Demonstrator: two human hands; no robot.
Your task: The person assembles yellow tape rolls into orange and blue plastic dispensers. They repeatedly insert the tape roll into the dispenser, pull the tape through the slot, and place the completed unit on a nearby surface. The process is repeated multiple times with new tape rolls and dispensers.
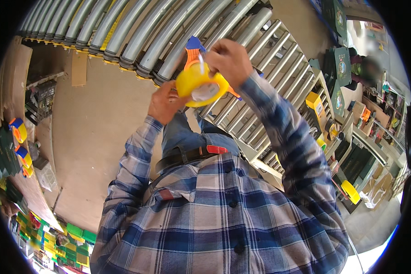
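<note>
A large roll of yellow packing tape (183, 84) with a pale core is held up at the edge of the roller conveyor. My left hand (163, 103) is closed on the roll's left rim, fingers and thumb gripping it. At the roll's upper right, my right hand (229, 61) is closed in a pinch beside a short whitish strip (202, 65), seemingly the tape's loose end; its fingertips are partly hidden. Behind the roll, an orange and blue tape dispenser (192, 54) rests on the rollers, largely covered by the roll and my right hand.
Metal rollers (162, 39) curve across the far side, joining a narrower roller section (278, 64) at right. Several tape dispensers (20, 155) hang along the board at far left. A yellow box (315, 104) stands at right. Dark green boxes (338, 68) and a blurred person (370, 71) are farther right.
</note>
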